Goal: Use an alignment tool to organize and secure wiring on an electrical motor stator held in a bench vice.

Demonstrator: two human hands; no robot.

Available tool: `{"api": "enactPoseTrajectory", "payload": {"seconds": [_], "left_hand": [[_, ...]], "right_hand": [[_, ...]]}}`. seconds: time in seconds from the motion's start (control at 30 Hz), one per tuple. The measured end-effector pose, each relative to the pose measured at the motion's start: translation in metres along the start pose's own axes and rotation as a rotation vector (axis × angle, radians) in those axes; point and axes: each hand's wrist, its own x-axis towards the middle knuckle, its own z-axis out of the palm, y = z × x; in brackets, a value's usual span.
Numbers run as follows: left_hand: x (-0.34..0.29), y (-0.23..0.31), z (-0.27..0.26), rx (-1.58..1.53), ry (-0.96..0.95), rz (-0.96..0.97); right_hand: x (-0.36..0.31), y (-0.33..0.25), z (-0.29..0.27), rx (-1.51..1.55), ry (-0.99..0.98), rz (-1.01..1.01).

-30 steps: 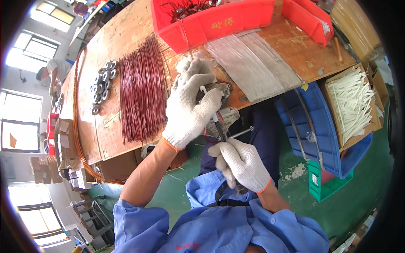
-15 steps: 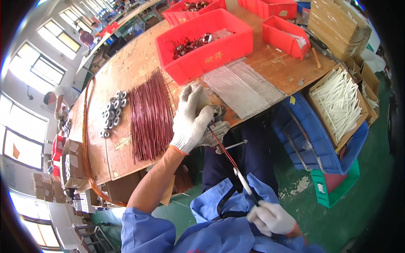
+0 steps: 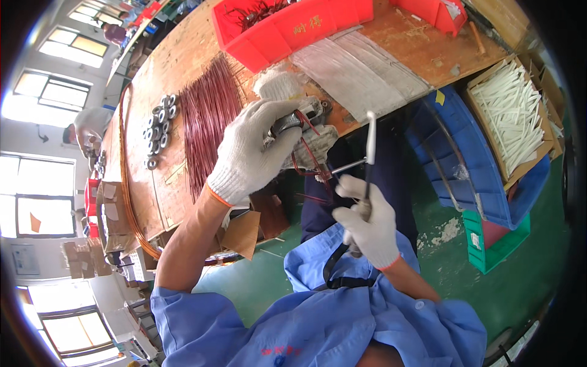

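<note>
My left hand (image 3: 247, 147), in a white knit glove, is closed around a dark ring core (image 3: 286, 122) at the table's front edge. Dark red wire (image 3: 304, 147) comes out of the core and hangs in slack loops below it. Beside the core sits a grey metal clamp, likely a vise (image 3: 318, 109), wrapped in cloth, with a thin steel bar (image 3: 348, 166) sticking out. My gloved right hand (image 3: 370, 223) grips a dark-shafted hand tool with a white sleeve-like end (image 3: 371, 137) pointing up, apart from the core. Its exact kind is unclear.
Left of my hands lie a bundle of dark red wires (image 3: 211, 116) and several grey rings (image 3: 160, 128). A red bin (image 3: 299, 30) stands behind, beside clear plastic sheets (image 3: 358, 70). To the right, a box of white strips (image 3: 510, 116) sits on a blue crate (image 3: 449, 153).
My right hand has risen from near my waist toward the bench with the tool. The wire, earlier stretched straight to the tool, now hangs slack. My left hand has turned around the core.
</note>
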Motion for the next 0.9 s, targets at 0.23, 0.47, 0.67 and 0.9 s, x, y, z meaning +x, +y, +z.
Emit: {"api": "enactPoseTrajectory", "payload": {"seconds": [0.23,0.47,0.67,0.9], "left_hand": [[0.000,0.009,-0.009,0.094,-0.099,0.081],[0.024,0.058,0.004,0.519,0.157,0.530],[0.078,0.051,-0.002,0.396,0.045,0.647],[0.074,0.058,-0.011,0.051,-0.199,0.334]], "right_hand": [[-0.027,-0.047,0.018,0.353,-0.183,0.216],[-0.037,-0.096,-0.017,0.318,-0.394,0.157],[-0.024,-0.068,-0.045,0.396,-0.225,-0.196],[-0.017,-0.035,-0.059,0.377,-0.006,0.056]]}}
